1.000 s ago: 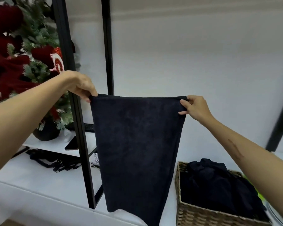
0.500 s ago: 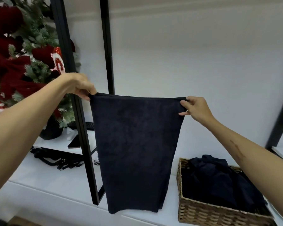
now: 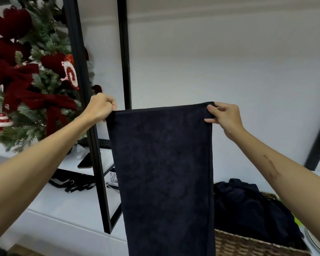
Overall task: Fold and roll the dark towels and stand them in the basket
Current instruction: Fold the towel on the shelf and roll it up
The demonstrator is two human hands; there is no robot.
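A dark navy towel (image 3: 163, 172) hangs flat in the air in front of me, its lower end running past the frame's bottom edge. My left hand (image 3: 100, 107) pinches its top left corner and my right hand (image 3: 224, 115) pinches its top right corner, keeping the top edge taut. Low on the right stands a woven wicker basket (image 3: 248, 244). Inside it lie crumpled dark towels (image 3: 248, 206), partly hidden behind the hanging one.
A black metal shelf frame (image 3: 92, 137) rises just left of the towel, above a white surface (image 3: 67, 206). A decorated Christmas tree (image 3: 26, 76) fills the far left. A phone (image 3: 85, 161), black straps (image 3: 72, 182) and a QR label (image 3: 113, 177) lie nearby.
The towel and both hands now sit lower in view, the towel's bottom edge dropping out of the frame. My hands still hold the same two corners.
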